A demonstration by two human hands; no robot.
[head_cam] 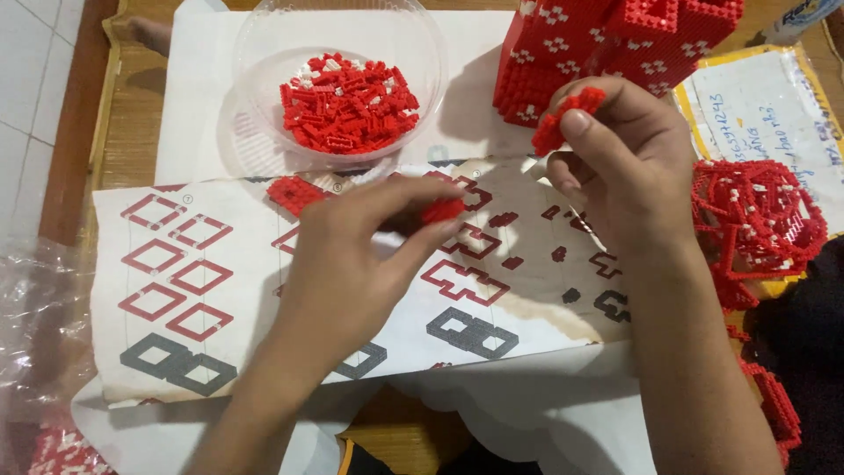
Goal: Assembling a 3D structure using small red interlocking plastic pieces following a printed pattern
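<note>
A clear bowl [264, 53] of loose red bricks [347, 105] is sitting upper centre; crumpled plastic [35, 325] is lying lower left.

The left hand [352, 255] reaches in from below, forearm angled up, thumb and forefinger pinched in a tight grip. The right hand [624, 167] sits higher (its forearm rising steeply from the lower right), fingers curled, thumb pressed against fingertips.
</note>
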